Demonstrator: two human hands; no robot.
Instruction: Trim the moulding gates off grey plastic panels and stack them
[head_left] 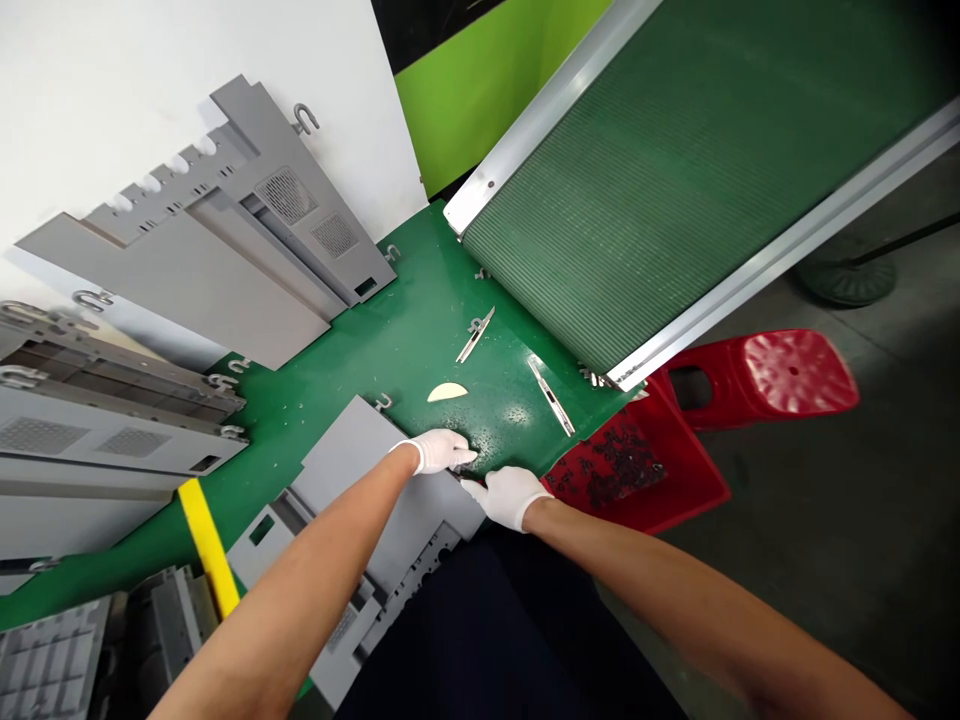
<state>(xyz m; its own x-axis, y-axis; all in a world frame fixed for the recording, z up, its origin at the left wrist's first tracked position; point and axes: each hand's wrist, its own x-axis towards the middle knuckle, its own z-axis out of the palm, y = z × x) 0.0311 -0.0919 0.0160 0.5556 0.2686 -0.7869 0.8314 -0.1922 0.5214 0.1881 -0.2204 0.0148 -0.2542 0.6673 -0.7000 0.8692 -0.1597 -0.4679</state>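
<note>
A grey plastic panel (360,450) lies across the table's front edge, against my dark-clothed lap. My left hand (444,451), in a white glove, is closed at the panel's far right edge, fingers pinched on it. Close beside it, my right hand (513,497), also gloved, is curled with its thumb toward the left hand. Something small and dark shows between the two hands; I cannot make out what it is. A hook-shaped plastic stub (383,402) sticks out from the panel's far edge. Beyond the hands, dark crumbs are scattered on the green tabletop (360,350).
Two utility knives, one left (475,335) and one right (551,396), lie near a cream half-disc (447,392). More grey panels (247,250) lean at left. A conveyor (675,180) rises at right, above a red bin (637,465) of dark scraps and a red stool (795,372).
</note>
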